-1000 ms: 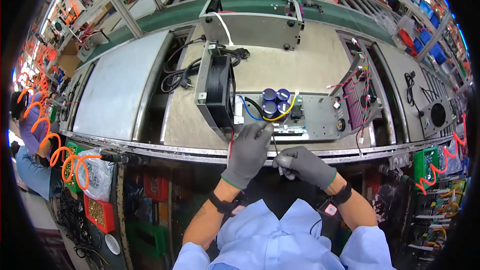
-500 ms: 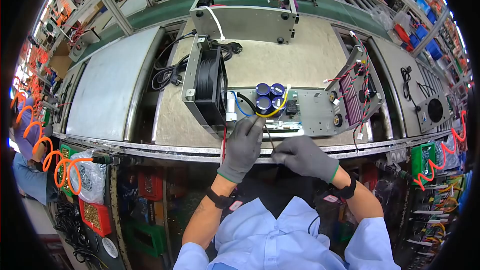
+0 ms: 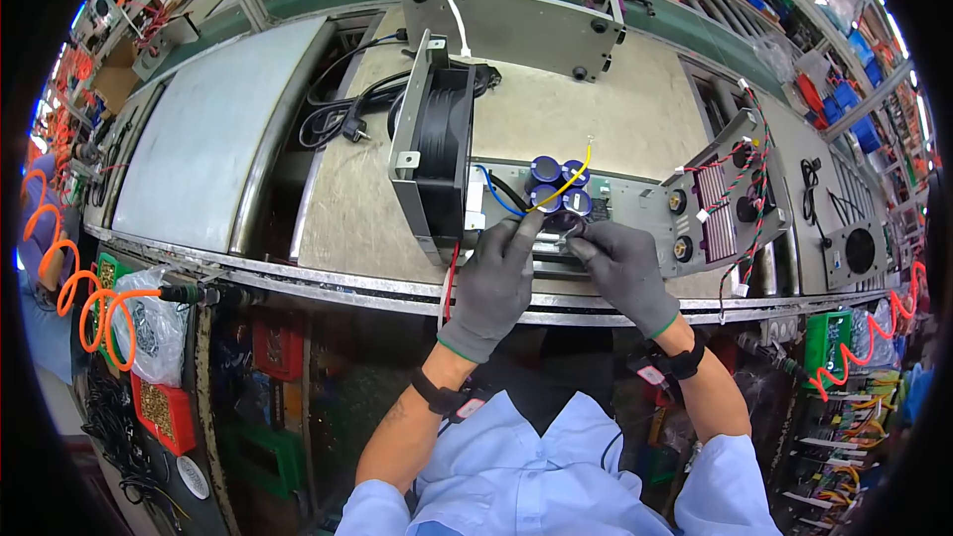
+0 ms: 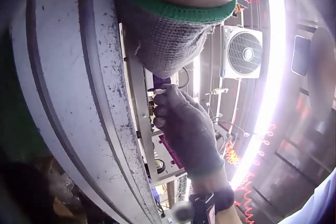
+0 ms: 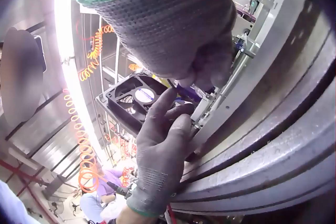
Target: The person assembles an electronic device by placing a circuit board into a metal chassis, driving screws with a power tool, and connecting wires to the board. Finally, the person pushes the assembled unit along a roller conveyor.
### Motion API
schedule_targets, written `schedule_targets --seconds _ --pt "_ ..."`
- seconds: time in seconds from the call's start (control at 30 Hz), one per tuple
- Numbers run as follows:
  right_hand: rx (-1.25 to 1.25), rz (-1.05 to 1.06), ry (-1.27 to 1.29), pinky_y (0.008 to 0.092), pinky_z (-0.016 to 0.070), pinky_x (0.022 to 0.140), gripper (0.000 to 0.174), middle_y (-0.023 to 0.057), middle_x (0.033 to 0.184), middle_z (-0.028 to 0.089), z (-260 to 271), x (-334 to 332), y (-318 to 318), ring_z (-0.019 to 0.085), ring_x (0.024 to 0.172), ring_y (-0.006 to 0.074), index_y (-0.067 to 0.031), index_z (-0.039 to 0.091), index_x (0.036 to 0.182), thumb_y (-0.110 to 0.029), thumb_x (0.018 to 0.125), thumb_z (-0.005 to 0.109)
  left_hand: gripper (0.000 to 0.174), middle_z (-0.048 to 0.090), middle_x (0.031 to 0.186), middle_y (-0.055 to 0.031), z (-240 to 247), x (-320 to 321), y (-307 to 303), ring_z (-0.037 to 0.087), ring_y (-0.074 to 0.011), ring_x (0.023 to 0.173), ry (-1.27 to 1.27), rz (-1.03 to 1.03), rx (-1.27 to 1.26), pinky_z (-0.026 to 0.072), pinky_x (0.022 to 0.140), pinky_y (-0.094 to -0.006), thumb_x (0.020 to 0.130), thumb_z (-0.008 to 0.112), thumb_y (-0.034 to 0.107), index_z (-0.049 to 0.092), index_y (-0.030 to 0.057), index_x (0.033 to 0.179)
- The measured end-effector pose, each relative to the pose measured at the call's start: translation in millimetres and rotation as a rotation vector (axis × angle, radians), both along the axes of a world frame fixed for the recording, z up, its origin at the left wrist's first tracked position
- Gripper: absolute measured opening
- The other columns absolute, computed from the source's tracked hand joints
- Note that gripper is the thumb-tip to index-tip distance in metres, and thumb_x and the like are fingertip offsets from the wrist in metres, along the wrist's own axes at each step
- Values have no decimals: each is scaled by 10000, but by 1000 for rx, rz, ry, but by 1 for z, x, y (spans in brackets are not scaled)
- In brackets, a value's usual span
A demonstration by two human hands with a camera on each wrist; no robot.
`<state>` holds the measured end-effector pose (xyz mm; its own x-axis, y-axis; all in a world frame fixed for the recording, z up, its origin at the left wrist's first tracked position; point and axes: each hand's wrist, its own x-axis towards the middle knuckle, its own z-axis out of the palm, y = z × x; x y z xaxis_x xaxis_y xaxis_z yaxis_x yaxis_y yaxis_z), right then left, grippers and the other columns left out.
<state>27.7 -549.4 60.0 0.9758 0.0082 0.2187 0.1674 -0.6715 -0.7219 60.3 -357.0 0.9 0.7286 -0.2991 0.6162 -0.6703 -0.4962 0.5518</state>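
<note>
Both hands wear grey gloves. Just below the blue-capped capacitors (image 3: 545, 170), the left hand (image 3: 491, 283) pinches at the base of the yellow wire (image 3: 582, 177) and blue wire (image 3: 493, 191). To its right the right hand (image 3: 630, 268) pinches the end of a dark wire, low over the circuit board. A small white connector (image 4: 158, 91) shows at the right hand's fingertips (image 4: 167, 88) in the left wrist view. In the right wrist view, the left hand (image 5: 163, 150) has its fingers bent beside the fan (image 5: 143, 96). Exact contact under the fingers is hidden.
The chassis's upright fan (image 3: 447, 129) stands left of the hands, its vented panel (image 3: 717, 203) to the right. Behind are another grey chassis (image 3: 516, 30) and a coiled black power cord (image 3: 342, 119). The metal table edge (image 3: 397, 293) runs in front.
The right hand has moved up from the table's front edge to the board, bringing the dark wire's end close to the capacitors. The left hand stays at the wires. The head view has shifted.
</note>
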Motion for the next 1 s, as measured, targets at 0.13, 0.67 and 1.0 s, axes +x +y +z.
schedule_targets --seconds 0.13,0.67,1.0 --pt "-15 2 -33 402 497 625 133 181 787 664 -2 2 1 653 679 322 13 722 971 -98 897 719 483 613 1126 -168 0 1 1 669 -318 930 -3 1 8 565 768 -389 915 593 11 591 68 1394" --pt "-201 120 -204 436 508 631 85 173 789 648 -13 3 8 646 707 360 -4 679 929 -17 853 715 461 606 1149 -173 0 2 1 662 -327 978 18 -17 -32 559 816 -401 924 585 16 598 63 1383" --pt "-118 -73 -115 444 529 669 80 205 829 665 -27 -6 14 666 766 407 -7 676 933 -51 874 707 538 626 1122 -157 -4 1 7 674 -304 872 27 -23 12 569 705 -382 920 610 15 546 109 1445"
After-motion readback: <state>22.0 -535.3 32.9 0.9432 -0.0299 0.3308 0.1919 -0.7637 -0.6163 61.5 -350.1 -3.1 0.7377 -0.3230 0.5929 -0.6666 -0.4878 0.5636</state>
